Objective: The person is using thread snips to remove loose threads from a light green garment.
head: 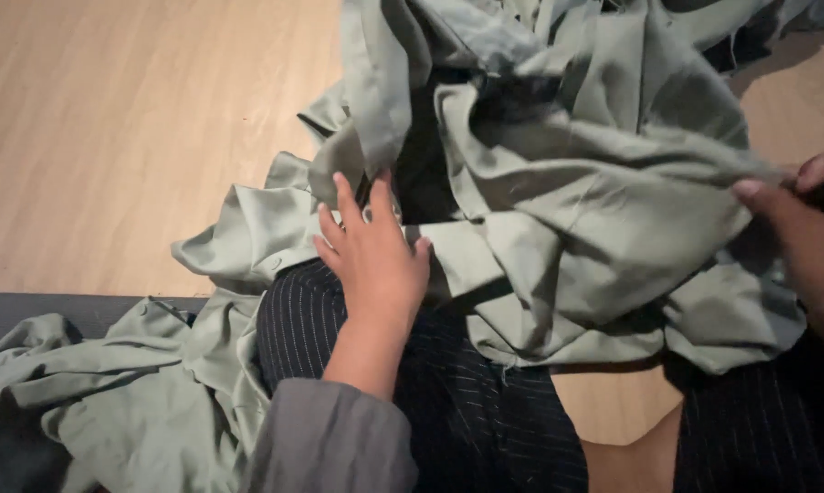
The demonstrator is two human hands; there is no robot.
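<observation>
From the head camera I see my left hand (372, 248) lying flat on a heap of sage-green cloth (576, 192), fingers stretched out and relaxed, fingertips tucked under a hanging fold, gripping nothing. The cloth is piled across my lap, over dark pinstriped trousers (467, 402), and spills onto the pale wooden floor (120, 128) ahead. My right hand (800, 228) is at the picture's right edge, thumb and fingertips pinching a raised ridge of the same cloth and pulling it taut. More green fabric (110, 402) lies crumpled at lower left, partly on a dark grey mat (28, 309). A grey sleeve (334, 438) covers my left forearm.
</observation>
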